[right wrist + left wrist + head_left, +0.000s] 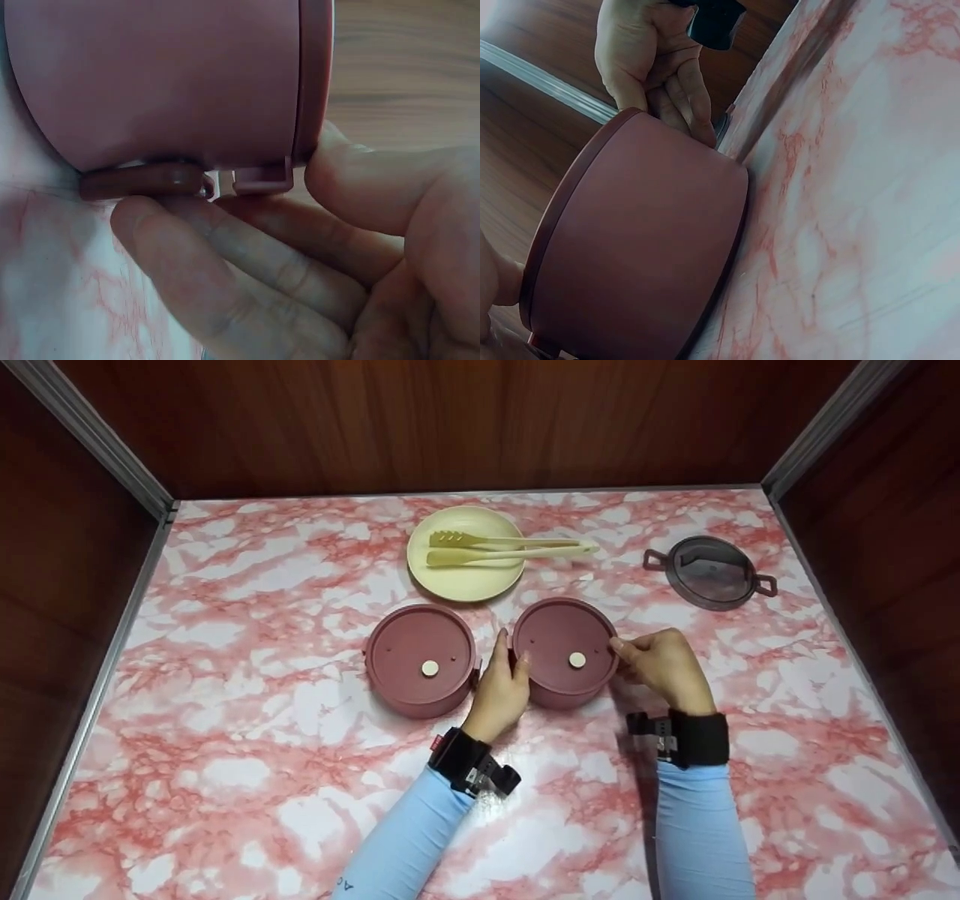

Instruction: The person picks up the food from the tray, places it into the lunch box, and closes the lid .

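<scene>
Two round maroon lidded food containers stand side by side in the head view, each lid bearing a white button. My left hand (pixel 501 697) holds the right container (pixel 561 630) at its left side, thumb at the lid rim. On its other side my right hand (pixel 667 664) grips that container, with the thumb pressed against the lid edge. In the right wrist view, a hinged side clip (pixel 142 182) hangs along the wall, with the fingers curled beneath it. The left container (pixel 409 641) stands close beside my left hand.
Behind the containers, a slotted turner (pixel 454 539) and a spatula (pixel 454 557) lie across a pale yellow plate (pixel 465 587). A dark, two-handled glass lid (pixel 712 574) lies at the back right. Wooden panels (pixel 465 427) wall in the marbled table (pixel 247 772).
</scene>
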The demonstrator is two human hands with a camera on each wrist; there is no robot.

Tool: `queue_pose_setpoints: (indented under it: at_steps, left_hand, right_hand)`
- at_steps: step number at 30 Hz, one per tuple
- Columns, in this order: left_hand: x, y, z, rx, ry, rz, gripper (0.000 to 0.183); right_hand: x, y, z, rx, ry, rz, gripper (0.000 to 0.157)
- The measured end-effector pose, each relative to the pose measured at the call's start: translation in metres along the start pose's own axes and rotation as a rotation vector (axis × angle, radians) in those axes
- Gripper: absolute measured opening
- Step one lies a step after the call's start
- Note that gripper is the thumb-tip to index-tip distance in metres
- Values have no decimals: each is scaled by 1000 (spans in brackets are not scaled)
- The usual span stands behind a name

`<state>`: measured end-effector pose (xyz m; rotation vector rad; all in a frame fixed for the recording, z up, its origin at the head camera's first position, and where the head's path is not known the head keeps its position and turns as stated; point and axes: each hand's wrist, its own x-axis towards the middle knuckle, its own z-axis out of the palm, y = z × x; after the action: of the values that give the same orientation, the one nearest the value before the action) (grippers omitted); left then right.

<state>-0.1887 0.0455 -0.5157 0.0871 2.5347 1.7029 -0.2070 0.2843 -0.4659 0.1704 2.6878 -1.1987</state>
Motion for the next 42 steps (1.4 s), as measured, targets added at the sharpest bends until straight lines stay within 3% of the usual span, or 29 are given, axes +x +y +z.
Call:
queue_pose_setpoints:
  at_steps: [7,36,42]
  left_hand:
    - [0,0,0,-23,-27,-12,63]
    - [0,2,-1,-41,-40,-26,63]
    - [0,0,0,-20,-27,3,60]
  right_hand:
    - [-2,-1,-1,-50,-4,-23,43]
    - [-4,-1,-3,-27,-48,-23,43]
    - [-2,2,-1,-31,-26,-44,44]
